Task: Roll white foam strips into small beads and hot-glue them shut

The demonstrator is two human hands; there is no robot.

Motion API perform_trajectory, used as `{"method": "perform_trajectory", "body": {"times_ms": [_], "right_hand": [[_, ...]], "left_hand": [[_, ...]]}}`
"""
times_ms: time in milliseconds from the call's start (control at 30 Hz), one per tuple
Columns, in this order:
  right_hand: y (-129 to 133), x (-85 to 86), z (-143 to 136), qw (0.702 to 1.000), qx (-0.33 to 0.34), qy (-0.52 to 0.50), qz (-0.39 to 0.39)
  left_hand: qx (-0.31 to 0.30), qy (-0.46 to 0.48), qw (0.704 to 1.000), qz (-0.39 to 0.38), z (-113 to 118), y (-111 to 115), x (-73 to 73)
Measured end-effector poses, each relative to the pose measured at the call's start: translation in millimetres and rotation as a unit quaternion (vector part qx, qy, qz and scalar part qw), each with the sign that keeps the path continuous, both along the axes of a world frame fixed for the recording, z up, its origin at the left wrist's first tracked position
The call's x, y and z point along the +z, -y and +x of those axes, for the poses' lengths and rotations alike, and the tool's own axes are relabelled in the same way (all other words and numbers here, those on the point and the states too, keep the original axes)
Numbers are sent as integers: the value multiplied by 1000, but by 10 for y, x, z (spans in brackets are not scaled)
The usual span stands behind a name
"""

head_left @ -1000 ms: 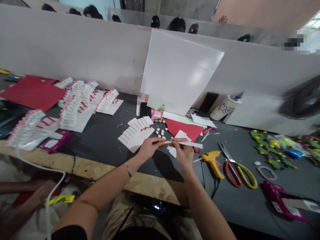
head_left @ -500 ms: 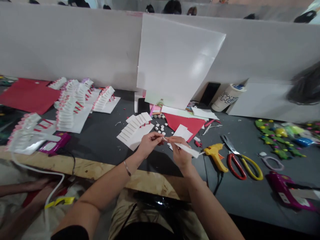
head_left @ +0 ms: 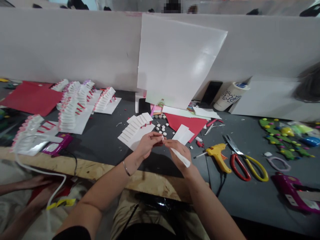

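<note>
Near the table's front edge, my left hand (head_left: 148,144) pinches a small white piece (head_left: 162,138) between thumb and fingertips. Close beside it, my right hand (head_left: 179,154) has its fingertips at the same piece and holds a white paper strip (head_left: 181,157) against the palm. Just behind my hands lie several small white pieces (head_left: 163,128). To their left rests a white card with a row of folded white steps (head_left: 135,126). A red sheet (head_left: 187,124) with white paper (head_left: 183,135) on it lies behind my right hand.
At the right are a yellow glue gun (head_left: 218,156), scissors (head_left: 241,160), a cup (head_left: 228,96) and a purple device (head_left: 292,191). More stepped models (head_left: 68,115) stand left. Another person's hands (head_left: 42,190) show at lower left. A white board (head_left: 177,60) stands behind.
The white strip in my right hand has swung downward, closer to the palm, and now points toward the wrist. The view has shifted slightly.
</note>
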State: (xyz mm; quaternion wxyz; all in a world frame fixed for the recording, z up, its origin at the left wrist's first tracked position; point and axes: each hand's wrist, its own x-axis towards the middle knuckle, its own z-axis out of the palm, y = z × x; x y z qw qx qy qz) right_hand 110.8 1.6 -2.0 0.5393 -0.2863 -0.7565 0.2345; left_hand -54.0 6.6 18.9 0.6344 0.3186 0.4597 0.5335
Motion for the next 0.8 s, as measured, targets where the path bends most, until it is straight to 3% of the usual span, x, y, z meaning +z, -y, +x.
{"method": "perform_trajectory", "body": {"times_ms": [167, 367, 533, 800], "right_hand": [[2, 86, -59, 996, -76, -12, -54], [-35, 55, -45, 988, -96, -32, -113], [-59, 40, -74, 981, -133, -46, -137], [-82, -33, -78, 984, -154, -29, -84]], "left_hand": [[-8, -129, 989, 66, -12, 23, -12], [-38, -242, 957, 159, -8, 57, -70], [-41, -239, 956, 167, 39, 70, -101], [-28, -193, 969, 154, 167, 123, -139]]}}
